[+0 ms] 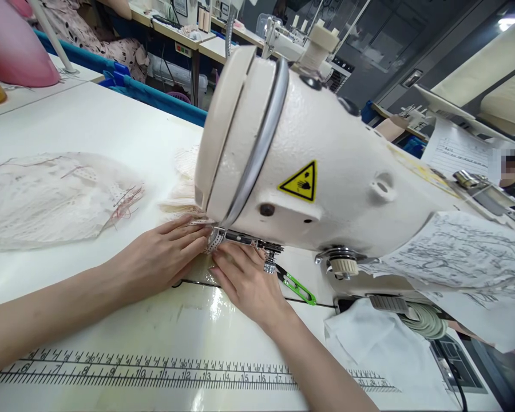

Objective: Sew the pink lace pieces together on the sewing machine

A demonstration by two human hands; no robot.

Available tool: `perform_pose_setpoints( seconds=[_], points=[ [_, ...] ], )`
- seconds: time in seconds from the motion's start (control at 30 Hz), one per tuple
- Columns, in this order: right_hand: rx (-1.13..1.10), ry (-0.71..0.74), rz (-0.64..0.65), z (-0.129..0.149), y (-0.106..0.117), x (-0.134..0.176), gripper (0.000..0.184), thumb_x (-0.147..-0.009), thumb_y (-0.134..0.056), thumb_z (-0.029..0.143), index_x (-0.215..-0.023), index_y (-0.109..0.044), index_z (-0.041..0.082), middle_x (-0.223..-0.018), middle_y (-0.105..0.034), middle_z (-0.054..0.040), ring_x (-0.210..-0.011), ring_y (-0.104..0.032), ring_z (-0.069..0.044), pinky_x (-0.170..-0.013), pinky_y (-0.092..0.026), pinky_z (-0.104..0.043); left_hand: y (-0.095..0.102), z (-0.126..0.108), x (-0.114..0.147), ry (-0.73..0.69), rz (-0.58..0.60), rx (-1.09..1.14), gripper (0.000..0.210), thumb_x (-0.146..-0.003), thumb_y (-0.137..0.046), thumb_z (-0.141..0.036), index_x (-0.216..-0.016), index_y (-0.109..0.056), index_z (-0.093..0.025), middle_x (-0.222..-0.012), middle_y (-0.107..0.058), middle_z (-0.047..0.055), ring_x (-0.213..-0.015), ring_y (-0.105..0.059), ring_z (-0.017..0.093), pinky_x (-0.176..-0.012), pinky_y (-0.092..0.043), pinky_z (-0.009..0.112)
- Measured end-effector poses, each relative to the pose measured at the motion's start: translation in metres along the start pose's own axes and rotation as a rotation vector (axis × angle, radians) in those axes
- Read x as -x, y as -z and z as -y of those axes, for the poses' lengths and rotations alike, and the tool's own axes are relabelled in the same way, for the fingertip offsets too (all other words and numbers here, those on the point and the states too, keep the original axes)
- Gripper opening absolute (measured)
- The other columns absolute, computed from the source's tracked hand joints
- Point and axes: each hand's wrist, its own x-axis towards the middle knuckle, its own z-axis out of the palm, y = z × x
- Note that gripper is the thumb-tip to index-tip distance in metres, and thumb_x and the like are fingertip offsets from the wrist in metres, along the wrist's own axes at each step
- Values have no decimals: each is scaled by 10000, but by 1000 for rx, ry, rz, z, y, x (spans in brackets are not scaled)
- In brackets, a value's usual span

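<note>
In the head view a white sewing machine [244,131] tilts across the middle. My left hand [171,249] lies left of the needle area, with its fingers together and its fingertips on a strip of white lace trim [215,239]. My right hand [249,280] is just right of it, partly under the machine head, fingers bent and pinching at the same lace. Behind my left fingertips, pale gathered fabric [178,200] is bunched against the machine. The machine head and my fingers hide the needle and the exact grip.
Green thread snips [298,288] lie right of my right hand. A sheer cream lace piece [60,197] with loose red threads rests at the left. A ruler strip [163,372] runs along the front. White cloth [377,343] lies at the right, and a pink rounded object [21,46] stands back left.
</note>
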Motion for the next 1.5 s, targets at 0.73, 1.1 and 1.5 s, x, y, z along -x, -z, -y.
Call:
perform_pose_setpoints(
  seconds=[0.73, 1.1, 1.5],
  points=[
    [224, -161, 38, -1, -7, 7, 307, -1113, -499, 378, -1256, -749, 272, -1203, -782, -62, -858, -730, -201, -854, -541, -371, -3, -5, 3, 0, -28, -54, 468, -1092, -310, -220, -1267, -725, -91, -1267, -750, 156, -1208, -703, 305, -1179, -410, 482],
    [224, -218, 74, 1, -6, 2, 281, -1103, -529, 354, -1266, -739, 266, -1010, -797, -61, -863, -735, -204, -834, -549, -360, -8, -5, 3, 46, -35, -29, 429, -1080, -349, -226, -1242, -730, -113, -1268, -741, 149, -1278, -649, 298, -1202, -395, 463],
    [4, -303, 124, 1, -6, 3, 312, -1096, -519, 405, -1247, -765, 288, -957, -778, -65, -816, -743, -198, -779, -595, -332, -7, -10, -1, 97, -34, -31, 397, -1078, -350, -215, -1170, -725, -121, -1238, -745, 148, -1254, -657, 312, -1220, -379, 491]
  ],
)
